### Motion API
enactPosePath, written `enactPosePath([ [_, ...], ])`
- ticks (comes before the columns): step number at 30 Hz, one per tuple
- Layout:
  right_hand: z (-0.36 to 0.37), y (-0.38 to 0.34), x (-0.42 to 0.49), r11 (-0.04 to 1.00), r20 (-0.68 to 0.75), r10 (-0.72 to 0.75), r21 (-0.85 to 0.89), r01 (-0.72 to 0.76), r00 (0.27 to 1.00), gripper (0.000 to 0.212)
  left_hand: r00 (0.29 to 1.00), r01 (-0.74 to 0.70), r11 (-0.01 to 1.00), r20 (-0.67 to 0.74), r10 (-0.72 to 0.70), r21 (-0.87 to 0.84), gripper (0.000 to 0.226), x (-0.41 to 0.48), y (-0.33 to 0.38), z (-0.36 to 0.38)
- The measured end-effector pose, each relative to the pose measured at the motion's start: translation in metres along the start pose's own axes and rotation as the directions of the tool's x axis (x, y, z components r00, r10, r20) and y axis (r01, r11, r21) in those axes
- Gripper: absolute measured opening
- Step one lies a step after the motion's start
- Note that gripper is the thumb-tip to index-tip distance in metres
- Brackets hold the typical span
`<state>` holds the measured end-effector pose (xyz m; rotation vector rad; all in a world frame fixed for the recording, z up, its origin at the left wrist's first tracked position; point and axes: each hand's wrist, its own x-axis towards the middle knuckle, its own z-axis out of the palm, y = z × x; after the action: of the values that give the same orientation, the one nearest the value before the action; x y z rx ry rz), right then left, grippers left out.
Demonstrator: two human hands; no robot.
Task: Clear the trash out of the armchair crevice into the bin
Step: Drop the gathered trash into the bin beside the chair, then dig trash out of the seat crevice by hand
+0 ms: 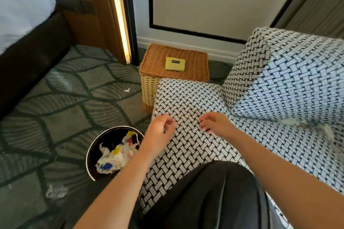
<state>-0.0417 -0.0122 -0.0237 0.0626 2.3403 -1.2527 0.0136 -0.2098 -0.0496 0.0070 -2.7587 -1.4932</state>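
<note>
Trash: white scraps [291, 121] wedged in the armchair [288, 80] crevice [260, 118], well apart from both hands
Handling: likely light, soft, tearable — pinch the bulk, not a corner
Hands: left hand [161, 132] loosely curled, empty; right hand [214, 121] relaxed, empty
Bin [87, 154]: beside the chair — holds wrappers [115, 156]

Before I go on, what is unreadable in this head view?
All head view.
Left hand: fingers motion-blurred, so whether they pinch a scrap is unclear.
Armchair crevice: white scraps blurred; depth hidden between cushions.
Bin: bottom buried under crumpled wrappers; right rim behind left forearm.
</note>
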Motion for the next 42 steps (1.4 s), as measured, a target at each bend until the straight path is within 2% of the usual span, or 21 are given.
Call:
enactPosePath([
  [2, -0.024, 0.025, -0.015, 0.998, -0.075, 0.031, 0.058, -0.027, 0.997, 0.018, 0.989, -0.002, 1.0, 0.15, -0.003, 0.03, 0.017, 0.003, 0.024, 0.024],
  [4, -0.044, 0.05, -0.029, 0.992, -0.144, 0.069, 0.111, -0.053, 0.987, 0.019, 0.963, 0.055, 0.997, 0.263, -0.065, 0.046, 0.022, 0.008, 0.045, 0.041],
  [8, -0.082, 0.096, -0.058, 0.975, -0.295, 0.159, 0.197, -0.103, 0.942, 0.019, 0.907, 0.067, 0.995, 0.411, -0.094, 0.08, 0.03, 0.023, 0.083, 0.078],
  [10, -0.095, 0.114, -0.067, 0.978, -0.413, 0.179, 0.17, -0.117, 0.893, 0.017, 0.87, 0.081, 0.992, 0.479, -0.118, 0.097, 0.03, 0.028, 0.101, 0.096],
  [14, -0.124, 0.152, -0.084, 0.987, -0.658, 0.148, 0.055, -0.149, 0.738, 0.02, 0.81, 0.015, 0.979, 0.572, -0.13, 0.202, 0.017, 0.037, 0.135, 0.142],
  [17, -0.135, 0.176, -0.089, 0.984, -0.774, 0.094, -0.022, -0.175, 0.626, 0.015, 0.833, -0.03, 0.907, 0.512, -0.209, 0.419, 0.035, 0.041, 0.147, 0.174],
  [19, -0.141, 0.188, -0.088, 0.98, -0.808, 0.086, -0.037, -0.197, 0.582, 0.015, 0.874, -0.067, 0.851, 0.442, -0.201, 0.52, 0.043, 0.037, 0.158, 0.197],
  [21, -0.146, 0.191, -0.081, 0.976, -0.82, 0.084, -0.047, -0.212, 0.567, 0.025, 0.918, -0.129, 0.844, 0.384, -0.096, 0.521, 0.043, 0.034, 0.163, 0.219],
  [23, -0.154, 0.191, -0.072, 0.958, -0.843, 0.023, -0.136, -0.254, 0.538, 0.03, 0.945, -0.197, 0.838, 0.327, 0.023, 0.509, 0.042, 0.031, 0.163, 0.24],
  [25, -0.162, 0.19, -0.065, 0.929, -0.853, -0.036, -0.221, -0.297, 0.52, 0.033, 0.956, -0.209, 0.852, 0.282, 0.075, 0.48, 0.039, 0.032, 0.161, 0.256],
  [27, -0.17, 0.193, -0.055, 0.908, -0.847, -0.065, -0.27, -0.321, 0.528, 0.035, 0.968, -0.198, 0.868, 0.232, 0.099, 0.456, 0.033, 0.033, 0.159, 0.27],
  [31, -0.184, 0.199, -0.034, 0.891, -0.828, -0.105, -0.324, -0.319, 0.551, 0.036, 0.968, -0.252, 0.832, 0.125, 0.219, 0.494, 0.024, 0.039, 0.155, 0.29],
  [35, -0.196, 0.198, -0.014, 0.871, -0.808, -0.159, -0.385, -0.305, 0.567, 0.032, 0.963, -0.27, 0.839, 0.115, 0.245, 0.472, 0.019, 0.053, 0.154, 0.302],
  [39, -0.201, 0.195, -0.005, 0.851, -0.775, -0.164, -0.424, -0.31, 0.61, 0.024, 0.958, -0.282, 0.852, 0.084, 0.273, 0.442, 0.021, 0.058, 0.153, 0.307],
  [42, -0.201, 0.197, -0.004, 0.866, -0.757, -0.152, -0.412, -0.283, 0.636, 0.02, 0.963, -0.265, 0.863, 0.07, 0.261, 0.43, 0.032, 0.059, 0.152, 0.307],
])
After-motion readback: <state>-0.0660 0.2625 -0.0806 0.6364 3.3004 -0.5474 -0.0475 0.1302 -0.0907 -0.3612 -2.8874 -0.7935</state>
